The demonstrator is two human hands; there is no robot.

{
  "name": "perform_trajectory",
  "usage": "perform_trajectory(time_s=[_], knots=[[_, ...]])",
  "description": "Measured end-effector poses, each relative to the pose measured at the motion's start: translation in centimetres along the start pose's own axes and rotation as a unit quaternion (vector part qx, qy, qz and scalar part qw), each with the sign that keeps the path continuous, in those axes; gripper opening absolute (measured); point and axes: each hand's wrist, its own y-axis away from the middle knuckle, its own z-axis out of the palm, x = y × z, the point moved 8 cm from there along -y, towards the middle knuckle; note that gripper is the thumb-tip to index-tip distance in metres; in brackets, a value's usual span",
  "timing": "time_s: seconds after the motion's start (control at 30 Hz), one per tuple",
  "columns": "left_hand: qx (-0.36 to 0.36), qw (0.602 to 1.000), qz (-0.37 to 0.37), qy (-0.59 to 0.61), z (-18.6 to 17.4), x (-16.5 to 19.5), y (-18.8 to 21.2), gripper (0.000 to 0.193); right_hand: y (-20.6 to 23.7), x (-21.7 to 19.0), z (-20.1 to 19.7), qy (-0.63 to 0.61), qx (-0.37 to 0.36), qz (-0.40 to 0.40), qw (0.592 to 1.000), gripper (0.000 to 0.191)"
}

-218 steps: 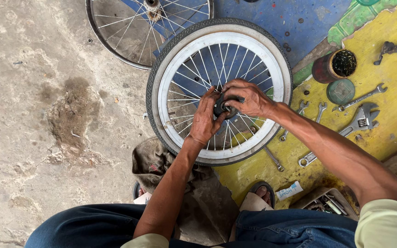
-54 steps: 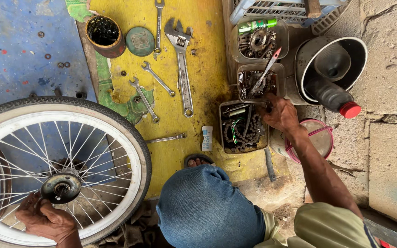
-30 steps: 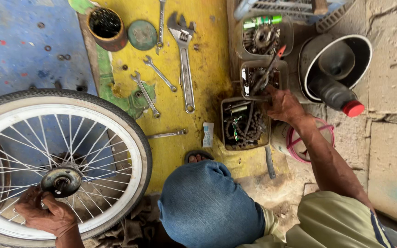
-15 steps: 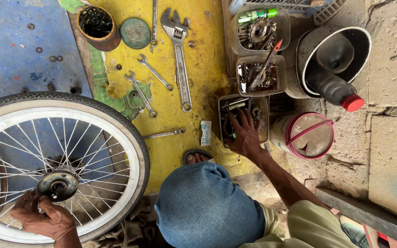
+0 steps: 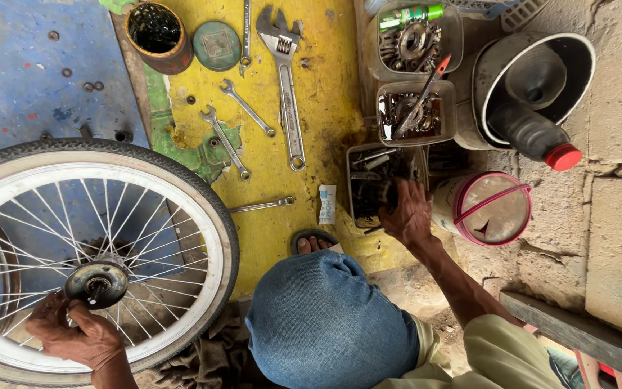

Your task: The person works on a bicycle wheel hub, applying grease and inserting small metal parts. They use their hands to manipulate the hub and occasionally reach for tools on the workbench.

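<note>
1. Rummaging is changing place: my right hand [image 5: 406, 214], which was at the far tubs a moment ago, is now dipping spread fingers into the near parts box [image 5: 376, 184] at the yellow board's [image 5: 325, 94] right edge.
2. My left hand [image 5: 73, 335] is staying clamped by the hub [image 5: 96, 283] of the wheel [image 5: 102, 259] lying on the floor.
3. Beside the box, a small white tube [image 5: 327, 204] with blue print is lying; a red-capped dark bottle [image 5: 534, 133] is sitting in the grey bucket [image 5: 574, 68].

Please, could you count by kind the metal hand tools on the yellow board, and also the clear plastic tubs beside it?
Large silver adjustable wrench: 1
Slim silver spanners: 4
Clear plastic tubs of metal parts: 3
Total: 8
</note>
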Motion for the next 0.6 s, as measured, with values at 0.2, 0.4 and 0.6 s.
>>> perform_trajectory(time_s=[0.2, 0.4, 0.6], knots=[[0.003, 1.000, 0.015, 0.010, 0.4, -0.8, 0.3, 0.042, -1.7, -2.9, -2.5, -0.025, -0.074, -0.115, 0.990, 0.081], [-0.001, 1.000, 0.019, 0.014, 0.5, -0.4, 0.4, 0.040, -5.7, -8.1, -1.6, 0.080, -0.006, -0.279, 0.957, 0.061], [-0.011, 0.999, -0.030, -0.011, 0.2, 0.1, 0.2, 0.041, -7.3, -7.0, 0.5, 0.179, -0.147, -0.178, 0.956, 0.054]])
